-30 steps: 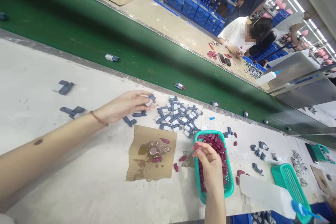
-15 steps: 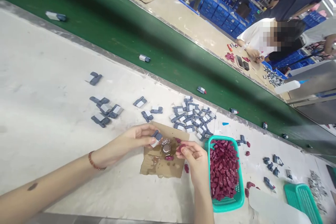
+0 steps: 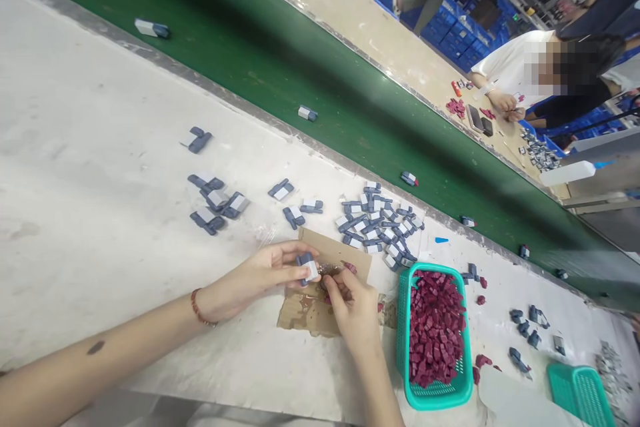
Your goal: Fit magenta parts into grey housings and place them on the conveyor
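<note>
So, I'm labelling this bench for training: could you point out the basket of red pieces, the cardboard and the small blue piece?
Basket [image 3: 440,405], head view: near rim.
Cardboard [image 3: 345,251], head view: bare upper part.
Blue piece [image 3: 441,240], head view: its middle.

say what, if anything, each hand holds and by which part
The left hand pinches a small slate and white plastic piece by its slate side; what the right hand holds, if anything, is hidden.

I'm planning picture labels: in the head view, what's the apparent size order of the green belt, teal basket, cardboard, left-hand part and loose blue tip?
Green belt
Teal basket and cardboard: unsure, cardboard partly hidden
Part in left hand
Blue tip
</note>
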`<state>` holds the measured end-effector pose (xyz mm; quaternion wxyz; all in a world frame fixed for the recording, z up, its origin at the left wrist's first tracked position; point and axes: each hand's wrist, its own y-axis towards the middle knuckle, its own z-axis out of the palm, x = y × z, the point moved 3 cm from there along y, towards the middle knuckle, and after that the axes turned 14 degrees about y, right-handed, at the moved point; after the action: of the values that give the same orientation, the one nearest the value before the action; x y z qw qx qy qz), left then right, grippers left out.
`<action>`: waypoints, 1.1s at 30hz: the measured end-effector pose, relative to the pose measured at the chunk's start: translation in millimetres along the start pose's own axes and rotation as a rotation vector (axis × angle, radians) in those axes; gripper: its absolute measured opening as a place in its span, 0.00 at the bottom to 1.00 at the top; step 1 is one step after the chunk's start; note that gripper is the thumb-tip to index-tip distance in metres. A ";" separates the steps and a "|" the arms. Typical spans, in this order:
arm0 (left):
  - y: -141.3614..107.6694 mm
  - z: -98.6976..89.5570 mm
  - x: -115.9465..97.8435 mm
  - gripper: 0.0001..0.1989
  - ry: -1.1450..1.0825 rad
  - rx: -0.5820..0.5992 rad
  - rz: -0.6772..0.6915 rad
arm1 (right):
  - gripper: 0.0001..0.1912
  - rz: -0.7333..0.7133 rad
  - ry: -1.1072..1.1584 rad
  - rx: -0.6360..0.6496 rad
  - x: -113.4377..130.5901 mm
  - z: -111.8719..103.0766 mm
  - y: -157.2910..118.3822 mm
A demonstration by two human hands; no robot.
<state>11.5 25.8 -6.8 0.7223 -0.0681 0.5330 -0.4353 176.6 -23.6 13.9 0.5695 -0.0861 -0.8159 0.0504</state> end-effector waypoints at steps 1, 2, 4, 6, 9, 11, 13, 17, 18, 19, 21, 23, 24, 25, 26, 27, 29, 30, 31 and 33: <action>0.0 -0.2 0.8 0.18 -0.011 0.000 -0.007 | 0.17 0.005 -0.006 0.000 -0.9 0.9 -0.1; 0.0 -0.3 1.6 0.18 -0.027 -0.002 -0.014 | 0.17 0.019 0.009 -0.007 -1.9 1.1 -0.4; -0.2 0.1 3.3 0.18 -0.069 -0.007 -0.031 | 0.16 0.068 0.117 -0.054 -3.6 0.1 -1.5; -1.0 1.6 4.6 0.18 -0.107 -0.002 -0.043 | 0.16 0.116 0.299 -0.139 -3.9 -1.9 -3.1; -2.9 4.3 5.3 0.17 -0.147 0.010 -0.043 | 0.19 0.154 0.548 -0.241 -0.3 -1.2 -5.6; -3.9 5.7 5.3 0.17 -0.153 0.014 -0.027 | 0.20 0.163 0.643 -0.263 4.1 2.8 -6.4; -4.4 6.9 4.7 0.16 -0.148 0.021 0.001 | 0.21 0.175 0.719 -0.278 8.2 8.5 -6.4; -5.1 8.7 2.4 0.17 -0.138 0.011 0.082 | 0.23 0.207 0.839 -0.338 12.6 20.9 -4.7; -5.6 8.9 1.8 0.17 -0.129 -0.004 0.103 | 0.24 0.213 0.854 -0.348 13.4 23.9 -4.1; -6.2 9.1 1.4 0.17 -0.119 -0.019 0.123 | 0.24 0.216 0.864 -0.357 14.1 26.6 -3.6; -7.5 9.8 1.1 0.17 -0.106 -0.039 0.156 | 0.24 0.212 0.880 -0.375 15.9 31.0 -2.6; -8.3 10.9 2.0 0.17 -0.120 -0.032 0.168 | 0.25 0.208 0.894 -0.394 17.5 34.0 -1.8; -8.5 11.3 2.9 0.17 -0.135 -0.024 0.169 | 0.25 0.211 0.899 -0.401 18.0 35.0 -1.5; -8.4 11.6 3.7 0.17 -0.151 -0.016 0.170 | 0.25 0.218 0.902 -0.404 18.2 35.8 -1.3; -8.3 11.7 4.6 0.17 -0.164 -0.012 0.171 | 0.26 0.228 0.904 -0.406 18.2 36.4 -1.1; -8.0 11.4 5.3 0.17 -0.168 -0.014 0.174 | 0.26 0.238 0.904 -0.409 17.8 36.9 -1.0; -7.9 10.1 5.6 0.17 -0.136 -0.042 0.208 | 0.26 0.253 0.902 -0.413 16.6 38.1 -1.1; -8.1 9.2 5.1 0.17 -0.097 -0.069 0.239 | 0.26 0.257 0.899 -0.411 15.8 39.1 -1.4; -8.7 8.3 4.5 0.17 -0.050 -0.101 0.275 | 0.26 0.256 0.896 -0.411 15.0 40.4 -1.7; -10.3 7.3 3.6 0.16 0.044 -0.165 0.335 | 0.27 0.244 0.896 -0.412 13.3 43.6 -2.9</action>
<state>12.0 14.3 -0.5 0.7648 -0.0279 0.5864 -0.2653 131.0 -23.1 11.5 0.8247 -0.3044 -0.4686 -0.0876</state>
